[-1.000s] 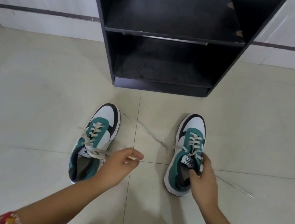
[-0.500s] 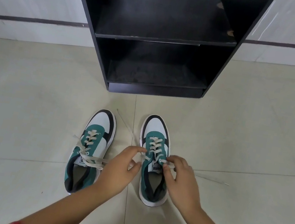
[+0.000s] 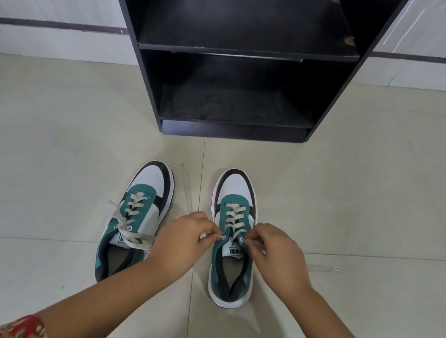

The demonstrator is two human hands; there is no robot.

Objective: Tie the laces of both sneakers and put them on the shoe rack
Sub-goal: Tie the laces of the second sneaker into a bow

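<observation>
Two green, white and black sneakers stand side by side on the tiled floor, toes toward the rack. The left sneaker [image 3: 135, 219] has loose laces draped across its tongue. Both my hands are at the top eyelets of the right sneaker [image 3: 240, 201]. My left hand [image 3: 185, 239] pinches the left lace end, and my right hand [image 3: 275, 255] pinches the right lace end. One lace tail trails on the floor to the right, another lies between the shoes. The black shoe rack [image 3: 331, 104] stands just beyond, both shelves bare.
Pale floor tiles [image 3: 37, 166] spread all around the shoes. A white wall with a dark stripe [image 3: 47, 23] runs behind the rack.
The right sneaker was pulled leftward, close beside the left one. My left hand moved from near the left sneaker onto the right sneaker's lace, and my right hand shifted from its collar to the other lace.
</observation>
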